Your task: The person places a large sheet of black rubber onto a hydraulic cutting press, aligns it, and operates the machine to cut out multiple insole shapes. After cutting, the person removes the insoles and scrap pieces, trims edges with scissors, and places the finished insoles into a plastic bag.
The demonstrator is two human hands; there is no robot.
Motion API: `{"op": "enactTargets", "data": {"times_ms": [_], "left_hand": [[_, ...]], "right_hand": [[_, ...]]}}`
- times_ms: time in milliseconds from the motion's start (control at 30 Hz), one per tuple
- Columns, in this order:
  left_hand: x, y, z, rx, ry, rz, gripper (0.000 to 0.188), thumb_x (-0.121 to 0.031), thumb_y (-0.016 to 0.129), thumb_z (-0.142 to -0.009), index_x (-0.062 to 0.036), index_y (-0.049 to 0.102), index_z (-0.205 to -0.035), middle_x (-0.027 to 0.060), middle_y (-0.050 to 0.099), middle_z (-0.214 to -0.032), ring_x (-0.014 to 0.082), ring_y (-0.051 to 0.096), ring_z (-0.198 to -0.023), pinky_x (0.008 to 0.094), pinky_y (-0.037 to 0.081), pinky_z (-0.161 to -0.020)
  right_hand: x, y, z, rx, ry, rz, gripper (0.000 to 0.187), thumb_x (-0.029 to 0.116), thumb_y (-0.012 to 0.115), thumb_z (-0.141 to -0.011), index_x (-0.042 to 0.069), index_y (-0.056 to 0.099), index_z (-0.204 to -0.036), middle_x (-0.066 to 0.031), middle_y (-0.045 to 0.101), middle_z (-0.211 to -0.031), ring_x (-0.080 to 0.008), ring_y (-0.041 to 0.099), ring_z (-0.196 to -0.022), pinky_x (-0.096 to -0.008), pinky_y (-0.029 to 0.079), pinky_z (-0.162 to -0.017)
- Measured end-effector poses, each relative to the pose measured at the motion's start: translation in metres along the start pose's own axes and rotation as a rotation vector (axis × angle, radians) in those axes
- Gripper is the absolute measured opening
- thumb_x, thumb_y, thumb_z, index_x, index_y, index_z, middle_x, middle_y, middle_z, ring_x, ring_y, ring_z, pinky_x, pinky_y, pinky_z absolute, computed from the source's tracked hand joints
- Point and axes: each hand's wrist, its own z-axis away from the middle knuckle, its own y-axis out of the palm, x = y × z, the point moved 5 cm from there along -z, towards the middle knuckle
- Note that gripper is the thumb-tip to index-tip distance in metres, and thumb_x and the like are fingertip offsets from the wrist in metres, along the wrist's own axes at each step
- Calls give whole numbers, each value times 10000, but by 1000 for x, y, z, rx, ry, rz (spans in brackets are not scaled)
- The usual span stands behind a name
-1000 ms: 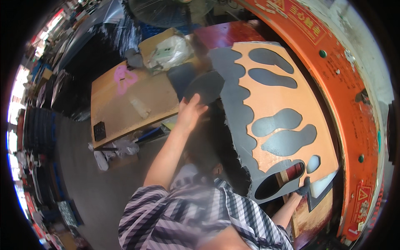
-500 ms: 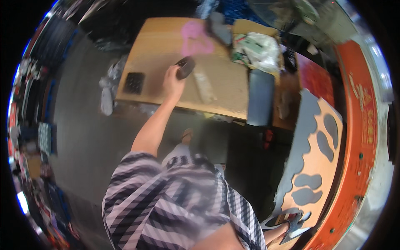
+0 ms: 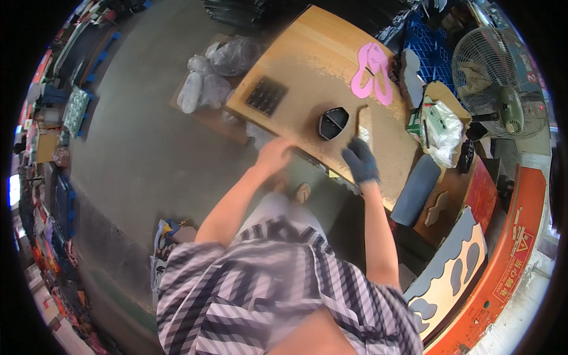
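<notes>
My left hand (image 3: pixel 276 155) is bare and smeared by motion at the table's near edge; its fingers do not show clearly, and I see nothing in it. My right hand (image 3: pixel 361 163), in a dark blue-grey glove, hovers over the near part of the wooden table (image 3: pixel 316 35), fingers loosely stretched. Just beyond its fingertips lies a pale, narrow strip (image 3: pixel 364 125). Between my hands, a little farther off, a black cutting die (image 3: pixel 333 123) with a crossbar rests on the tabletop. Past it lie pink flip-flop-shaped pieces (image 3: pixel 373 74).
A black gridded block (image 3: pixel 266 96) sits at the table's left. At right are a box with plastic bags (image 3: pixel 441 127), a dark grey roll or pad (image 3: pixel 416 190), a fan (image 3: pixel 488 77), a cut-out foam sheet (image 3: pixel 452 278) and an orange machine frame (image 3: pixel 509 254). Bagged goods (image 3: pixel 204 89) stand left.
My left hand has let go of the dark cutting die and drawn back to the table's edge. My right hand has come from beside the foam sheet to the table. The view has turned.
</notes>
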Motion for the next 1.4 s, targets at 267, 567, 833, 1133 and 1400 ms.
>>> {"op": "enactTargets", "data": {"times_ms": [267, 567, 833, 1133, 1400], "left_hand": [[199, -91, 146, -368, -633, 395, 228, -11, 561, -818, -42, 617, -1037, 56, 652, -924, 122, 607, -842, 255, 485, -741], [337, -160, 168, -297, -823, 684, 230, -42, 589, -855, -39, 572, -1085, 11, 593, -877, 71, 531, -748, 200, 434, -621], [342, -172, 114, -192, -664, 673, 223, -13, 550, -867, -9, 560, -1089, 47, 594, -934, 95, 547, -770, 217, 463, -709], [108, -36, 27, 290, -244, 583, 206, 18, 512, -881, 18, 564, -1080, 75, 608, -971, 119, 578, -852, 250, 481, -791], [-150, 168, 85, 904, -80, 580, 247, -166, 583, -895, -42, 582, -1109, 29, 649, -935, 83, 600, -765, 197, 467, -632]], "right_hand": [[80, 180, -115, -47, 151, 261, 988, 546, 745, -609, -32, 383, -1323, -268, 503, -1236, -360, 484, -1169, -369, 396, -972], [107, 272, -143, -334, 579, 482, 1022, 494, 742, -594, 183, 231, -1423, -196, 128, -1473, -379, 245, -1321, -498, 287, -1025], [66, 244, -127, -132, 276, -594, 697, 333, 695, -694, 91, 436, -1294, -165, 535, -1177, -338, 552, -1035, -471, 441, -899], [15, 57, 122, -155, -76, -1911, 771, 497, 611, -706, 132, 415, -1356, -179, 405, -1374, -457, 425, -1184, -581, 373, -932], [-54, -113, 370, -777, -394, -1741, 649, 359, 670, -704, 6, 502, -1222, -188, 595, -1118, -305, 621, -948, -428, 534, -779]]}}
